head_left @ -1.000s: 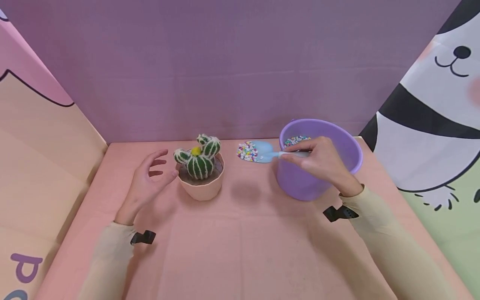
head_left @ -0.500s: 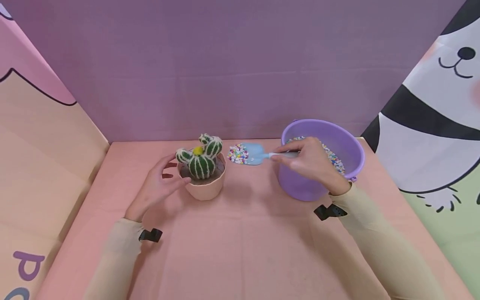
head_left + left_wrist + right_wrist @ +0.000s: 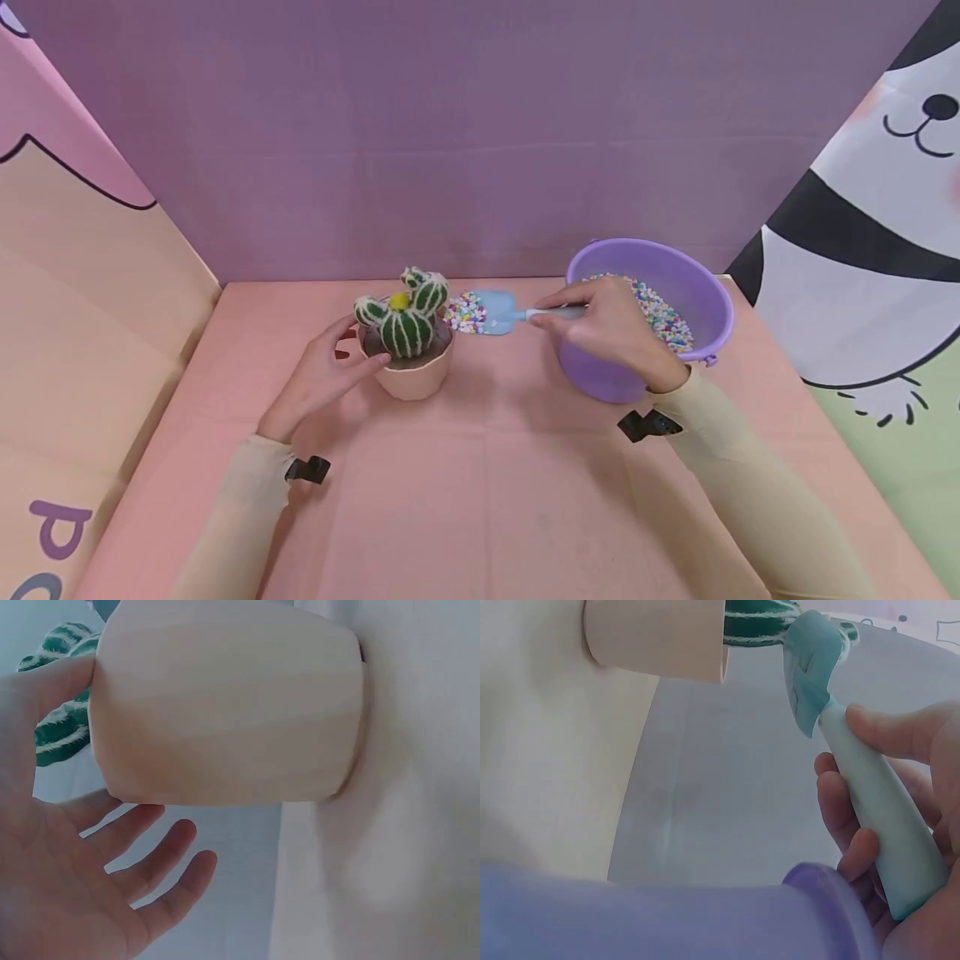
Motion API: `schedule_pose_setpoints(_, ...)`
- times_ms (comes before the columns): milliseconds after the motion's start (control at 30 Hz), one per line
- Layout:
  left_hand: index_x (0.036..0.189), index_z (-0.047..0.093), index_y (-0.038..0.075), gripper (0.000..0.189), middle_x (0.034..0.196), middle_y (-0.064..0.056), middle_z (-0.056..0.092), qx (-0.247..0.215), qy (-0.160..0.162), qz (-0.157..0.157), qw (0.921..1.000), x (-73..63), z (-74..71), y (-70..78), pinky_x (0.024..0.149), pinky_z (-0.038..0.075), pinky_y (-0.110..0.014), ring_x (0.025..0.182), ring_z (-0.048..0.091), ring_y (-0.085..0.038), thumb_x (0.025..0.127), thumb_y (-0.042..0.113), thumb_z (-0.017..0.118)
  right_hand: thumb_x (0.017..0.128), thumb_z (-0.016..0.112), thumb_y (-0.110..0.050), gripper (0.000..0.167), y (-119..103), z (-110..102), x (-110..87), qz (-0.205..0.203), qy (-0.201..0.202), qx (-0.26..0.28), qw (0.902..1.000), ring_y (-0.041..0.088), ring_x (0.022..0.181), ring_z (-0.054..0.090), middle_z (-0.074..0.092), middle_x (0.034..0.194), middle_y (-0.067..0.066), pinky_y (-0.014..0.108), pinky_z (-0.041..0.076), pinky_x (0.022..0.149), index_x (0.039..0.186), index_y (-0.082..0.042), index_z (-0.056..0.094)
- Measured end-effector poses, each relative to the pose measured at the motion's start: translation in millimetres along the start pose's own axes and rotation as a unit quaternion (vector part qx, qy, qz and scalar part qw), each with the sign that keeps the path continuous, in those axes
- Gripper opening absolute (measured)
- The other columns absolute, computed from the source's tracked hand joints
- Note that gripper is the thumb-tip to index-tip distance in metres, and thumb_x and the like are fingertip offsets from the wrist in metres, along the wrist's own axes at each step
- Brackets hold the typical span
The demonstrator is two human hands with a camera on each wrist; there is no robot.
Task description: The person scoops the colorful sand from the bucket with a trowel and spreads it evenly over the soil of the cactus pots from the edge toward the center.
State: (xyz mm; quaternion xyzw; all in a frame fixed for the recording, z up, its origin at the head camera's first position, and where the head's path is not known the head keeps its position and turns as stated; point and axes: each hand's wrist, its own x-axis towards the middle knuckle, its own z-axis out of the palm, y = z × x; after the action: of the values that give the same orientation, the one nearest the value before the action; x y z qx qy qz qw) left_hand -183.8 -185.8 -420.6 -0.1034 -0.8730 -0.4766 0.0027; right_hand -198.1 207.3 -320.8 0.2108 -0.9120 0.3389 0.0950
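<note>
A potted cactus (image 3: 406,333), green with white ribs and a yellow bloom, stands upright in a pale peach flower pot (image 3: 412,382). My left hand (image 3: 322,375) is round the left side of this pot, the thumb at its rim and the index finger against its far side; in the left wrist view the other fingers (image 3: 176,844) spread loosely. My right hand (image 3: 611,325) grips the handle of a light blue trowel (image 3: 495,312). Multicoloured pebbles (image 3: 466,312) lie on the trowel's tip, which is close to the pot's right rim, above the table.
At the right a purple bucket (image 3: 600,375) holds more multicoloured pebbles (image 3: 663,317); my right forearm crosses in front of it. Behind the pink table (image 3: 480,500) rises a purple backdrop (image 3: 480,142). A panda print (image 3: 862,275) covers the right side wall.
My left hand has moved right, from beside the pot onto its rim. The right hand has carried the loaded trowel left, away from the bucket and close to the cactus.
</note>
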Motion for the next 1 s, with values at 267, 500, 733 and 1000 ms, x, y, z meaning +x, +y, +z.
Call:
schedule_pose_setpoints(267,0.161,0.046,0.018,0.084,0.152,-0.016,0.058,0.046,0.001,-0.019,0.9987,-2.5,-6.6,8.2,0.11,0.051,-0.06,0.141,0.053,-0.039,0.091,0.048,0.082,0.089,0.085,-0.03,0.01,-10,11,1.2,-0.011,0.0,-0.007,0.9999,0.013,0.086,0.076,0.084,0.095,-0.005,0.025,0.053,0.076,0.095,-0.023,0.089)
schedule_pose_setpoints(500,0.16,0.048,0.019,0.082,0.153,-0.013,0.057,0.045,-0.007,-0.024,0.9987,-3.8,-6.0,8.6,0.113,0.048,-0.061,0.143,0.051,-0.037,0.092,0.05,0.081,0.09,0.084,-0.03,0.01,-7,11,1.4,-0.016,-0.002,-0.019,0.9997,0.013,0.085,0.076,0.084,0.094,-0.006,0.031,0.054,0.077,0.095,-0.023,0.089)
schedule_pose_setpoints(733,0.159,0.049,0.018,0.079,0.151,-0.013,0.058,0.042,-0.004,-0.025,0.9988,-5.1,-6.3,8.0,0.114,0.048,-0.06,0.143,0.051,-0.036,0.093,0.049,0.08,0.088,0.085,-0.033,0.013,-9,18,4.2,-0.015,-0.012,-0.057,0.9982,0.015,0.088,0.077,0.084,0.096,-0.007,0.035,0.055,0.078,0.097,-0.025,0.089)
schedule_pose_setpoints(1000,0.157,0.053,0.017,0.075,0.147,-0.013,0.061,0.025,0.001,-0.016,0.9995,-3.9,-2.4,7.1,0.112,0.048,-0.058,0.139,0.053,-0.035,0.093,0.045,0.081,0.087,0.084,-0.037,0.018,-12,24,8.4,-0.027,-0.022,-0.101,0.9943,0.014,0.084,0.077,0.084,0.1,-0.007,0.034,0.053,0.068,0.099,-0.025,0.088)
